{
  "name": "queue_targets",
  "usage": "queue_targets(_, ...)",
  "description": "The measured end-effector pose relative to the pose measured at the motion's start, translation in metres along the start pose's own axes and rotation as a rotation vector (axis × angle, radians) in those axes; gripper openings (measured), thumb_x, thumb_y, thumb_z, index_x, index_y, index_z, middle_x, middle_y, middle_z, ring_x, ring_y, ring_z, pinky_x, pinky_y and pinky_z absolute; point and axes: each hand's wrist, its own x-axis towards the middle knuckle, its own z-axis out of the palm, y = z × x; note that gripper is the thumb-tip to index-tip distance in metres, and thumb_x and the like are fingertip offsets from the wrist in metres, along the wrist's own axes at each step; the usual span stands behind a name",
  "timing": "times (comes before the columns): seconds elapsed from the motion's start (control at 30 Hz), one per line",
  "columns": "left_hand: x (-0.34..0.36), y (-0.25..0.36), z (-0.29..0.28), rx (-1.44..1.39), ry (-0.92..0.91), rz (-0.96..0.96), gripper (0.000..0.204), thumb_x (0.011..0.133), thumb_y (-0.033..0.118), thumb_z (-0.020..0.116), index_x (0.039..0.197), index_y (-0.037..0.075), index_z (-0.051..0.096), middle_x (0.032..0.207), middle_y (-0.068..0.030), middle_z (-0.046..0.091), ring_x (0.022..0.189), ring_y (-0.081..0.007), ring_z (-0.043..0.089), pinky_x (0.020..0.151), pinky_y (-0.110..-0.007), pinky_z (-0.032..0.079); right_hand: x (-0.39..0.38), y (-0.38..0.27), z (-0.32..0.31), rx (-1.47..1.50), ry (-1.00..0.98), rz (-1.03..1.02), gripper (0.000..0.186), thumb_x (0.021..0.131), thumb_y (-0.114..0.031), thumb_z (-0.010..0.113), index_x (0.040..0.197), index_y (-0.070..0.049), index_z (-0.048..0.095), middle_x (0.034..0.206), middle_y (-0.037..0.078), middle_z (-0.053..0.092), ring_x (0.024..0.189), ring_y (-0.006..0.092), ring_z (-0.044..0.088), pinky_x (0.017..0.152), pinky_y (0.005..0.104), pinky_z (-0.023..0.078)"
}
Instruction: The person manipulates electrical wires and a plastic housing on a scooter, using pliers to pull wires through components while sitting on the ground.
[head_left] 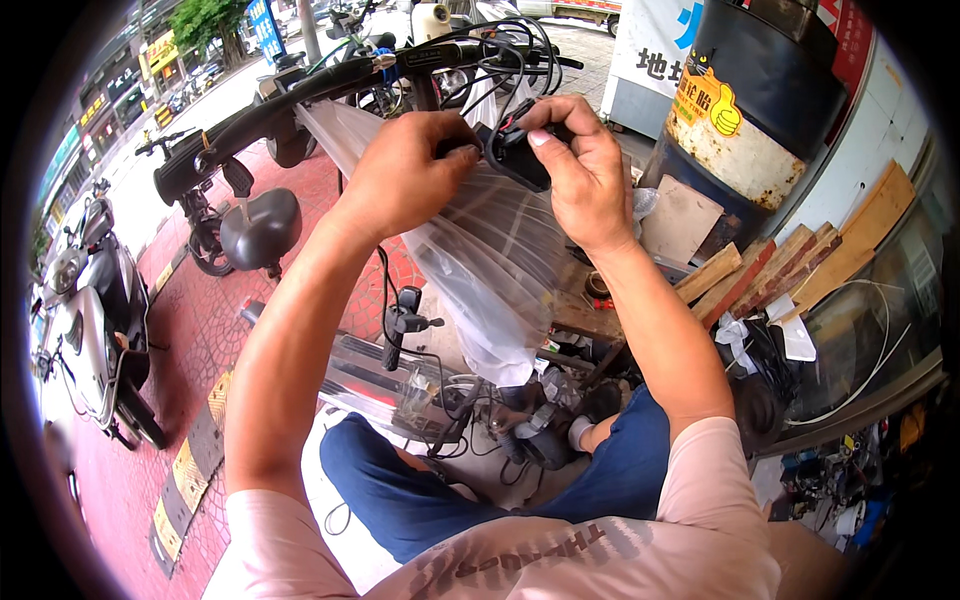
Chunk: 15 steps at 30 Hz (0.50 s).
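In front of the handlebar [280, 100] my two hands are raised close together. My right hand [588, 165] is closed, thumb and forefinger pinching a small flat black box [522, 160] with thin wires at its top. Just left of the box, my left hand [412, 170] has its fingers curled inward; what they grip is hidden behind the hand. Black cables [515, 50] loop up from the bar above the box. A translucent plastic bag [490, 270] hangs below and behind my hands.
At left a scooter [95, 340] stands on red paving, with a black saddle [262, 232] nearer. A rusty drum [745, 110] and wooden boards [770, 265] stand at right. Below lie a loose brake lever with grip [402, 325], tangled cables and parts between my knees.
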Motion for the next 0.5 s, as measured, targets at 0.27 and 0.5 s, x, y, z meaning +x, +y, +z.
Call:
queue_targets(0.27,0.0,0.016,0.015,0.325,0.043,-0.005,0.021,0.092,0.023,0.066,0.098,0.004,0.073,0.088,-0.0201,0.073,0.086,-0.0414,0.07,0.077,-0.048,0.055,-0.004,0.02,-0.005,0.368,0.109,0.211,0.01,0.089,0.003,0.053,0.094,-0.004,0.058,0.096,0.0,0.06,0.094,0.008,0.053,0.089,0.0242,0.043)
queue_targets(0.5,-0.004,0.014,0.017,0.392,0.1,-0.025,0.02,0.093,0.025,0.066,0.098,0.006,0.072,0.089,-0.0195,0.073,0.087,-0.0418,0.07,0.077,-0.051,0.055,0.005,0.021,0.016,-0.105,0.225,-0.02,0.003,0.088,-0.002,0.057,0.09,-0.003,0.059,0.079,0.0,0.061,0.07,0.0092,0.053,0.065,0.0275,0.047)
